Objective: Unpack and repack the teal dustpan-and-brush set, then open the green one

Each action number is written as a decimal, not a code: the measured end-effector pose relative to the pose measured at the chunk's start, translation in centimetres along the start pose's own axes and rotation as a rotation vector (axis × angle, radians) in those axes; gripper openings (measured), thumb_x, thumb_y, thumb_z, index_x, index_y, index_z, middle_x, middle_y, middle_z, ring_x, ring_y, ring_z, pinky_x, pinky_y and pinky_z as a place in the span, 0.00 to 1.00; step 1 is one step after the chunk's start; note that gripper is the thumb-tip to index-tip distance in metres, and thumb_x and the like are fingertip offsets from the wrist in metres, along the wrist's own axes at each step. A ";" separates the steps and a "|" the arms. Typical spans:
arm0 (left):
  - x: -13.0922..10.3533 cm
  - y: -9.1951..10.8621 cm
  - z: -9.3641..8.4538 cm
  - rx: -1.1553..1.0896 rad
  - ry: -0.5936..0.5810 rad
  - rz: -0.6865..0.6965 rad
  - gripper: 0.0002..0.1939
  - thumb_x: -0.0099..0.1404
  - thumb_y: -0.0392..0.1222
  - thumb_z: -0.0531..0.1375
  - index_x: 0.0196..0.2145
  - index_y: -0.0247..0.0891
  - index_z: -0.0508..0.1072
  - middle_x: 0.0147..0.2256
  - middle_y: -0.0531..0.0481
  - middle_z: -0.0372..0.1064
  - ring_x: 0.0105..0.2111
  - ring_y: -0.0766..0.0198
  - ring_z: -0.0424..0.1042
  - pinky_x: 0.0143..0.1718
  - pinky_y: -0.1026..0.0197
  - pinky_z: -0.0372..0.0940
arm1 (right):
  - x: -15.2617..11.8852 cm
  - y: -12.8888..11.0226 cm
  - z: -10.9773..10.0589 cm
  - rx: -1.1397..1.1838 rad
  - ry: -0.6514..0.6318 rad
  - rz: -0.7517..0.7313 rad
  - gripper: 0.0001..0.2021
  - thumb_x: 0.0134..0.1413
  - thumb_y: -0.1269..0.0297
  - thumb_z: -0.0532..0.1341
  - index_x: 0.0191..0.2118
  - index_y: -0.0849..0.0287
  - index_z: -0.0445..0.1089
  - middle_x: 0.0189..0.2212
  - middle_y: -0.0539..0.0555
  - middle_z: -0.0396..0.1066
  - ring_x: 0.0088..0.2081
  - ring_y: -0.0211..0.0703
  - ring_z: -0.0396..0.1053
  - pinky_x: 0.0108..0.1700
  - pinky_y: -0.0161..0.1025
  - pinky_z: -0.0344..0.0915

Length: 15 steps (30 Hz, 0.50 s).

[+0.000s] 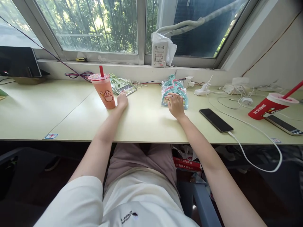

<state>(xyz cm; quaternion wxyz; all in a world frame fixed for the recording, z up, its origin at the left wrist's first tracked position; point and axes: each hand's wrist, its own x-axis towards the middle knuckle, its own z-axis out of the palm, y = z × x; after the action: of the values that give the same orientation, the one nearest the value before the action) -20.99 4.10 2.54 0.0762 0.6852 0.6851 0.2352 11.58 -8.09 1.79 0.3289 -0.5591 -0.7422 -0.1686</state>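
Note:
My left hand [122, 99] is at the near edge of a green packet [121, 84], its fingers curled and bunched against it; the fingertips are partly hidden. The packet looks like flat green pieces in clear plastic wrap. Just left of that hand stands a clear cup of orange-pink drink [104, 91] with a red straw. My right hand [176, 105] rests over a teal packet [174, 85], fingers spread across its lower part. That packet holds arched, hanger-like teal pieces, one with a red edge, in clear plastic.
A black phone [216, 120] with a white cable lies right of my right hand. Further right, a red cup [271, 105] leans beside another phone [285, 124]. White chargers [202, 90] and tangled cords line the back. A white box [160, 55] stands on the windowsill; a dark screen [20, 62] is far left.

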 end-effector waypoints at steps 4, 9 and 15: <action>-1.9 0.2 0.3 0.001 0.016 0.103 0.23 0.67 0.31 0.51 0.57 0.26 0.74 0.52 0.28 0.75 0.56 0.43 0.72 0.59 0.49 0.64 | -0.2 -1.0 0.0 0.039 -0.016 -0.093 0.22 0.63 0.75 0.49 0.55 0.57 0.72 0.61 0.62 0.70 0.64 0.58 0.63 0.64 0.58 0.58; -5.7 0.5 -0.3 -0.251 0.068 0.223 0.14 0.66 0.34 0.55 0.45 0.36 0.78 0.37 0.41 0.78 0.40 0.52 0.76 0.49 0.53 0.67 | 0.3 -4.4 1.4 0.048 -0.242 -0.252 0.25 0.61 0.75 0.53 0.63 0.59 0.67 0.68 0.63 0.64 0.67 0.59 0.59 0.67 0.58 0.54; -8.2 2.8 -1.1 -0.569 0.100 0.246 0.08 0.65 0.34 0.57 0.40 0.39 0.75 0.35 0.45 0.78 0.37 0.57 0.77 0.45 0.57 0.68 | 3.9 -10.4 6.9 0.183 -0.332 -0.167 0.34 0.58 0.74 0.57 0.71 0.62 0.59 0.71 0.65 0.60 0.71 0.61 0.55 0.69 0.60 0.52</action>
<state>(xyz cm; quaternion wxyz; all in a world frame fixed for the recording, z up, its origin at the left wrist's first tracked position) -18.54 -4.31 2.92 0.2022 0.7016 0.5066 0.4585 -0.89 -4.31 0.69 0.2366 -0.4836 -0.8421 -0.0326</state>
